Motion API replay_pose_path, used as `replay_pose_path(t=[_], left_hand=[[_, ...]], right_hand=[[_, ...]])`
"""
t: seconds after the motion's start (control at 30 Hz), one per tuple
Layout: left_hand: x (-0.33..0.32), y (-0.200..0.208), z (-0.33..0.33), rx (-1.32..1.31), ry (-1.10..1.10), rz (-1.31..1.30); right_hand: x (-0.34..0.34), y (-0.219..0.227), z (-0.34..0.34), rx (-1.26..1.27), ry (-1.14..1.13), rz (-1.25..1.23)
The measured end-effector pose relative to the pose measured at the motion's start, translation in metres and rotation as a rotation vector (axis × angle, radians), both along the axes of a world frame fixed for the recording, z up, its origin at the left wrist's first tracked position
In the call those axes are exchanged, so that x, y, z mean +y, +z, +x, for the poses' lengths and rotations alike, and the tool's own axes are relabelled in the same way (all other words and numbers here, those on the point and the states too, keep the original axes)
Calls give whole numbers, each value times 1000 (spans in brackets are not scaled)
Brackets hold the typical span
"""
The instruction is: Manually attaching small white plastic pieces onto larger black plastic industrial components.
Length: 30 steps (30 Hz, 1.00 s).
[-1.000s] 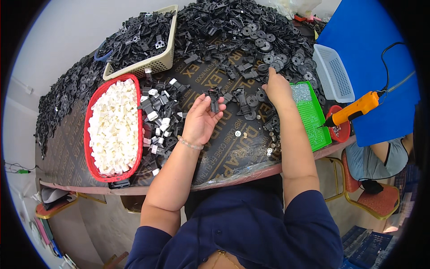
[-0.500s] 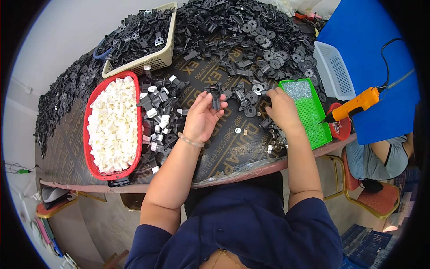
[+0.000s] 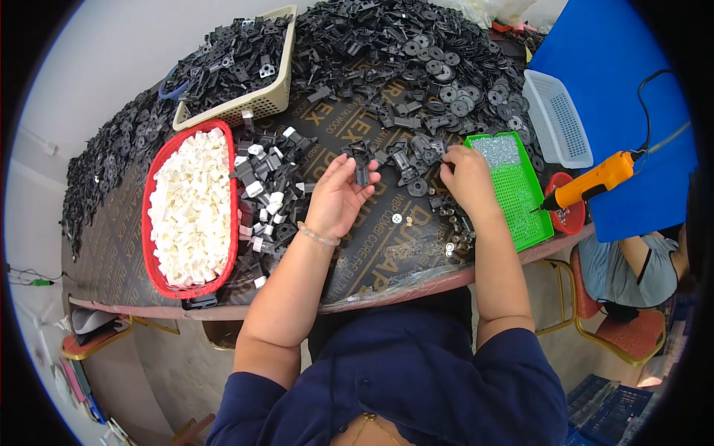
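Observation:
My left hand (image 3: 336, 195), palm up with a bead bracelet at the wrist, holds a black plastic part (image 3: 361, 169) between thumb and fingers. To its right, my right hand (image 3: 471, 181) has its fingers bent and drawn together at a small cluster of black plastic parts (image 3: 407, 169). What those fingertips grip is hidden. Beneath the right hand lie small metal pieces (image 3: 455, 229), and a small white round piece (image 3: 396, 218) lies between the hands.
White pieces fill a red basket (image 3: 233, 223) at left, beside black parts with white caps (image 3: 274, 202). Black parts heap behind and in a beige basket (image 3: 277, 97). At right are a green tray (image 3: 529, 223) of small metal bits, an orange electric screwdriver (image 3: 595, 181) and a red bowl (image 3: 571, 215).
My right fingers have shifted slightly at the cluster; a pale round disc seen beside them earlier no longer shows. My left hand keeps its hold on the black part.

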<state>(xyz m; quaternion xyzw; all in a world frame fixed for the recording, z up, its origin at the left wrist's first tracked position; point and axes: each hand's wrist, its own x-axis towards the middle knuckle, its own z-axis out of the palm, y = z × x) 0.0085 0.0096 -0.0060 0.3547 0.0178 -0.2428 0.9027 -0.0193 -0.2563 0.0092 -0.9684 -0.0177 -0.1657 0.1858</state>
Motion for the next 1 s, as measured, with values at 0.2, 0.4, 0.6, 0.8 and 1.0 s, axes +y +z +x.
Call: replay_pose_path(t=[0.2, 0.4, 0.6, 0.8, 1.0], left_hand=[[-4, 5, -2, 12, -9, -54], [-7, 9, -11, -93, -75, -175], [-6, 15, -11, -153, -80, -116], [-4, 6, -9, -156, -93, -151], [-5, 10, -14, -209, -87, -91]], right_hand=[[22, 25, -7, -373, 63, 147], [73, 43, -19, -335, 491, 313], [82, 40, -14, -38, 454, 567], [84, 36, -14, -189, 542, 573], [80, 30, -13, -339, 558, 362]])
